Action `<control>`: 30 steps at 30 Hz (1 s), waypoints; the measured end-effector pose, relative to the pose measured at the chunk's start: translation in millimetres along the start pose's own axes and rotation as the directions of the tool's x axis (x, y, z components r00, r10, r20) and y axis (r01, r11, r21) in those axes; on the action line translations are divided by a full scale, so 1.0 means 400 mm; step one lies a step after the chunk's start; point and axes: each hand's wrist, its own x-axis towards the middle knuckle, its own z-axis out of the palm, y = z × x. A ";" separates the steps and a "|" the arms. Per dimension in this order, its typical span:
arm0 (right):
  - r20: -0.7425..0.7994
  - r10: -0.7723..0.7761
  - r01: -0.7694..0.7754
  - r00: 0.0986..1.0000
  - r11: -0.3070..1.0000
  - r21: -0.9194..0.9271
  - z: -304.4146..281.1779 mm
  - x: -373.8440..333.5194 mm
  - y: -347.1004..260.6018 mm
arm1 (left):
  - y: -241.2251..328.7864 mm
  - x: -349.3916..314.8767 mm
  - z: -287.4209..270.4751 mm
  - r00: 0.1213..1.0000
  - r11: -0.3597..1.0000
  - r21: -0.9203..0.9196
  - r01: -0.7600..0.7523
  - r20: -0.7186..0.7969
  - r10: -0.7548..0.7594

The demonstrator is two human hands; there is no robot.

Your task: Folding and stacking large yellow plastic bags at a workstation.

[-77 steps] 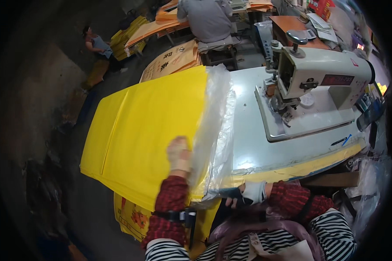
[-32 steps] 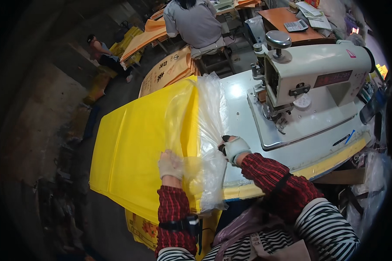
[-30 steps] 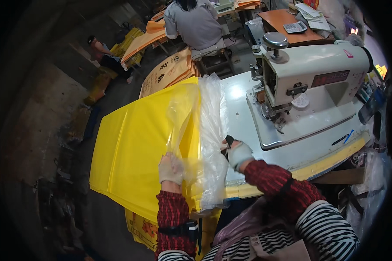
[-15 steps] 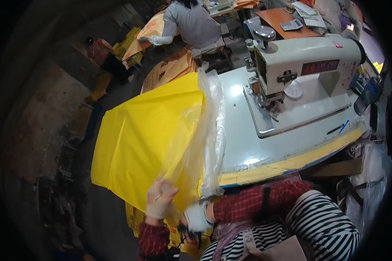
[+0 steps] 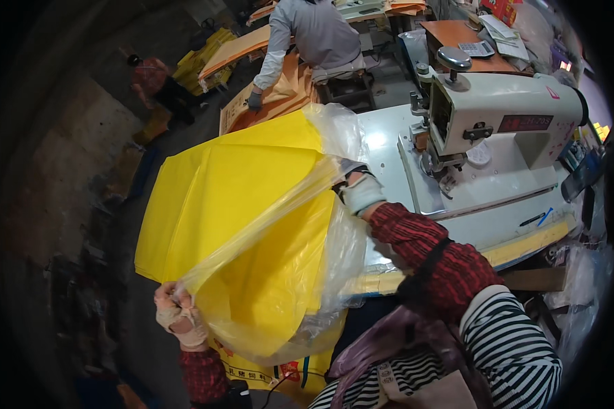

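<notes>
A stack of yellow sacks (image 5: 232, 170) lies across the table's left end and overhangs its edge. Clear plastic film (image 5: 258, 225), like a thin bag, is stretched over the near part of the sacks in a taut diagonal band. At its near left end my left hand (image 5: 179, 317), with a tan wrap over the palm, is closed on the film's edge. My right hand (image 5: 361, 193), in a whitish glove with dark fingers, pinches the other end beside the sacks' right edge. More of the film lies crumpled under and right of the sacks.
A white industrial sewing machine (image 5: 505, 112) stands on the table (image 5: 385, 177) at right. A pen (image 5: 532, 219) lies near its front edge. Printed yellow sacks (image 5: 307, 371) hang below. Beyond, a person in grey (image 5: 314, 34) handles orange-brown sacks (image 5: 273, 99); another person (image 5: 150, 78) stands far left.
My hands were close together at the near edge. My left hand has moved left and my right hand far up and right, drawing the film taut between them.
</notes>
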 end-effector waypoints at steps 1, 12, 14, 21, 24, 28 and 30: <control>-0.091 -0.033 0.021 0.995 0.991 -0.132 0.019 0.008 0.039 | -0.017 0.005 0.006 0.997 0.997 -0.008 0.078 0.003 -0.078; -0.515 -0.404 0.462 0.756 0.887 -0.017 -0.092 0.071 0.006 | -0.026 0.036 -0.001 0.988 0.981 0.122 0.149 -0.054 -0.144; -0.407 -0.459 0.468 0.789 0.880 -0.085 -0.077 0.083 -0.023 | -0.038 0.031 -0.009 0.986 0.978 0.130 0.165 -0.053 -0.159; -0.096 -0.423 0.428 0.901 0.902 0.051 0.075 0.064 -0.047 | -0.043 0.028 -0.044 0.979 0.963 0.180 0.198 -0.092 -0.184; 0.275 -0.684 0.685 0.676 0.721 0.108 0.155 -0.017 -0.052 | -0.067 0.015 -0.083 0.975 0.956 0.208 0.206 -0.130 -0.182; 0.117 -0.528 0.522 0.841 0.850 0.076 0.126 0.091 -0.033 | -0.091 -0.057 -0.147 0.983 0.915 0.368 0.166 -0.141 -0.122; 0.004 -0.376 0.373 0.927 0.921 0.118 0.052 0.169 -0.057 | -0.089 -0.105 -0.175 0.996 0.891 0.450 0.056 0.036 -0.081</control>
